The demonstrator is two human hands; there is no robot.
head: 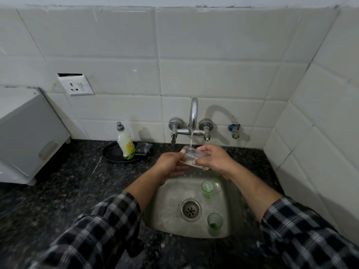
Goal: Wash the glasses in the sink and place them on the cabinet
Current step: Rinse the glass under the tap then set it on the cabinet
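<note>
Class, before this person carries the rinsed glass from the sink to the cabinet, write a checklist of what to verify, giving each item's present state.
1. Clear glass held by both hands, left hand and right hand: ok.
2. Water from the tap reaching the glass: ok.
3. Soap fully rinsed off: cannot tell; glass too blurred.
4. Tap turned off: not ok; water is running.
5. All glasses washed: not ok; two green glasses stand in the sink.
6. Free spot on the cabinet: cannot tell.
</note>
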